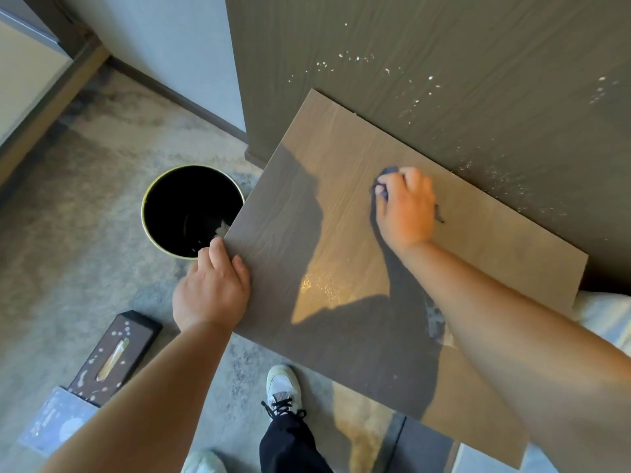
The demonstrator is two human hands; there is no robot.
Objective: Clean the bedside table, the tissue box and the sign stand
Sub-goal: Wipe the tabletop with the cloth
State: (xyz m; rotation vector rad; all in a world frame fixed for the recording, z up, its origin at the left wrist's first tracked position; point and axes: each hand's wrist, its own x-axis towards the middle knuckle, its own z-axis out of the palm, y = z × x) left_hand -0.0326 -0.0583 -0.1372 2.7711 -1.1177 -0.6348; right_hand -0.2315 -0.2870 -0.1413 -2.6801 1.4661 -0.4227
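— What's under the right hand (406,206)?
— The bedside table (327,186) top: brown wood grain, smooth, with a faint sheen where light falls between the two hands. The dark cloth (384,180) bunched in those fingers looks soft.
— And beyond the left hand (211,285)?
— A bin (193,211), glossy black inside, with a pale rim. Nearer than that hand, the tissue box (116,353) is dark, matt and flecked white. The floor (85,199) looks like mottled carpet.

The single head-worn camera is looking steeply down from standing height, close over the bedside table (341,186) top, which is filling mid-frame, taking in carpeted floor (85,199) on the left and the wearer's shoe (283,387) below.
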